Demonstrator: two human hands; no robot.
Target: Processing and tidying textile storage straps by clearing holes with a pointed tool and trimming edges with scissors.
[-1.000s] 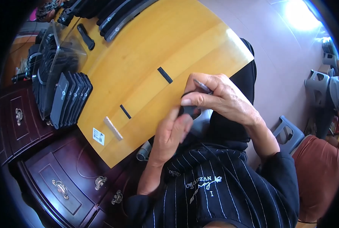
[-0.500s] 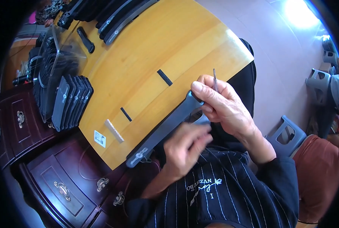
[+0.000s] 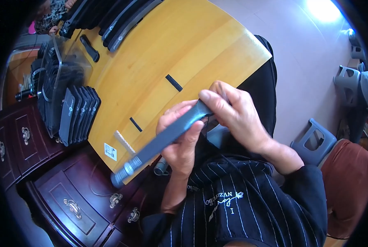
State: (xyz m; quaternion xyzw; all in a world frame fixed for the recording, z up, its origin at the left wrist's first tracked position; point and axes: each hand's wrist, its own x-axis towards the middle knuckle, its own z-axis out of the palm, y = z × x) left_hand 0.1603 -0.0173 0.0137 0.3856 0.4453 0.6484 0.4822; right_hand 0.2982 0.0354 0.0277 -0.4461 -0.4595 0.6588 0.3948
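Observation:
A long dark grey fabric strap (image 3: 167, 133) slants over the near edge of the wooden table (image 3: 200, 41). My left hand (image 3: 179, 142) is closed around its upper half, thumb on the near side and fingers behind. My right hand (image 3: 235, 113) pinches the strap's upper right end between thumb and fingers. A thin metal tool shows only as a sliver among the right fingers; its kind is hard to make out. The strap's lower left end, with pale markings, hangs free past the table corner. Two short black strips lie on the table, a larger one (image 3: 173, 82) and a smaller one (image 3: 135, 124).
A white label (image 3: 110, 151) and a clear strip (image 3: 124, 141) sit near the table's left corner. Stacked dark straps (image 3: 80, 115) and a clear bin (image 3: 62, 70) stand at the left; more straps (image 3: 124, 24) lie at the back. A grey stool (image 3: 314, 138) is at right.
My left hand, blurred and off the strap before, has moved up and closed around it. The strap's lower end has swung left and turned. The metal tool in my right hand now shows less.

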